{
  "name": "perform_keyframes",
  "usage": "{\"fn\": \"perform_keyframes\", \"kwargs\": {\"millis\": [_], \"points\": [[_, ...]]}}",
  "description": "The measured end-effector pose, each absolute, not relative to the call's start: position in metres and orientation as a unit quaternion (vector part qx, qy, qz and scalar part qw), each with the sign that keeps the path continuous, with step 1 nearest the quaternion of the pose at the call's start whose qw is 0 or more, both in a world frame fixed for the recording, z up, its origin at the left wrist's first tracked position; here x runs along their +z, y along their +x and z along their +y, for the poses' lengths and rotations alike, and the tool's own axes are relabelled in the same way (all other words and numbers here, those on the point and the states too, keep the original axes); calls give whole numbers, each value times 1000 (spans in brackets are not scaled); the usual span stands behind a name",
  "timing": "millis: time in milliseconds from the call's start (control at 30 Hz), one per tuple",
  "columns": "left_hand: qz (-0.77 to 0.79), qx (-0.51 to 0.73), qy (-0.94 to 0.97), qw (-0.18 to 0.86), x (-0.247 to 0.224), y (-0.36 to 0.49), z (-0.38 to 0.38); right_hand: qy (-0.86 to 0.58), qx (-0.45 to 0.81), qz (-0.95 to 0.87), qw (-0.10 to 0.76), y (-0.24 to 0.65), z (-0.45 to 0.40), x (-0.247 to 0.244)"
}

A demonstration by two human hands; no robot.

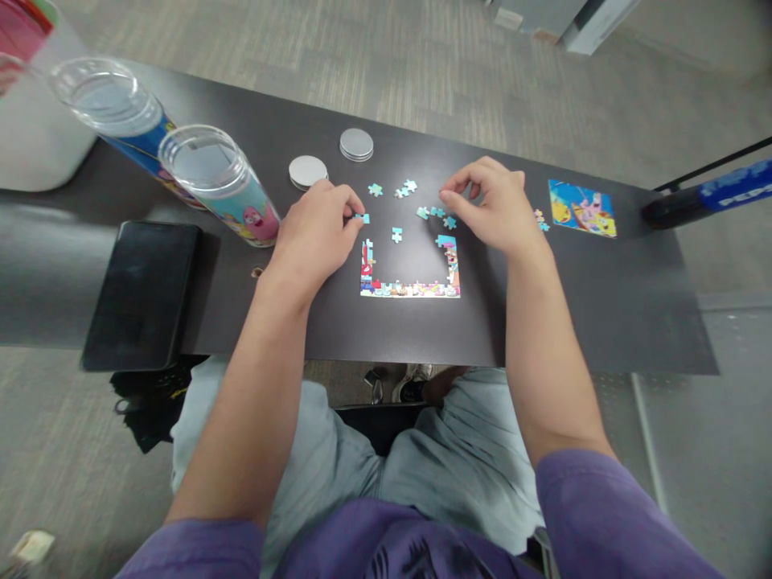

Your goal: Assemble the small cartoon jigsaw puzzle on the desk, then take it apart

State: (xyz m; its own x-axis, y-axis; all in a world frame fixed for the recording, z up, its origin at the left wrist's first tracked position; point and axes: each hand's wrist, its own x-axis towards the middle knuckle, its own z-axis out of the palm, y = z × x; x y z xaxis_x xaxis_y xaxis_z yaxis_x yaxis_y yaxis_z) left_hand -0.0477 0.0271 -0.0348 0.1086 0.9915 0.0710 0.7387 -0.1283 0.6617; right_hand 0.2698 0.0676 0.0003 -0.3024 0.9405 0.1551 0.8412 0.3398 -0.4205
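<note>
On the dark table, joined puzzle pieces [410, 289] form a U-shaped border with its open side away from me. My left hand [319, 229] pinches a blue puzzle piece [365, 218] just above the border's left side. My right hand [486, 201] hovers beyond the border's right side, thumb and forefinger brought together; whether anything is between them is too small to tell. Near it lie several loose blue pieces [437, 212]. A single blue piece [396, 234] rests inside the U. Farther back are a green-blue piece [375, 190] and a small cluster [406, 189].
Two clear-topped canisters [220, 185] and a black tablet [145, 293] occupy the left. Round metal lids [356, 144] lie at the back. Rightward are more pieces [541, 220], a cartoon picture card [582, 208] and a dark blue bottle [712, 193] near the table's edge.
</note>
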Motion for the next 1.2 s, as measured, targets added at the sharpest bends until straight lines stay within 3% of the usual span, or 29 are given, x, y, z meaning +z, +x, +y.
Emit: {"fn": "perform_keyframes", "kwargs": {"millis": [833, 1200], "points": [[615, 268, 702, 238, -35, -46, 27, -541, 261, -786, 144, 300, 73, -1], [608, 285, 696, 254, -32, -46, 26, -488, 211, -828, 178, 272, 76, -19]]}}
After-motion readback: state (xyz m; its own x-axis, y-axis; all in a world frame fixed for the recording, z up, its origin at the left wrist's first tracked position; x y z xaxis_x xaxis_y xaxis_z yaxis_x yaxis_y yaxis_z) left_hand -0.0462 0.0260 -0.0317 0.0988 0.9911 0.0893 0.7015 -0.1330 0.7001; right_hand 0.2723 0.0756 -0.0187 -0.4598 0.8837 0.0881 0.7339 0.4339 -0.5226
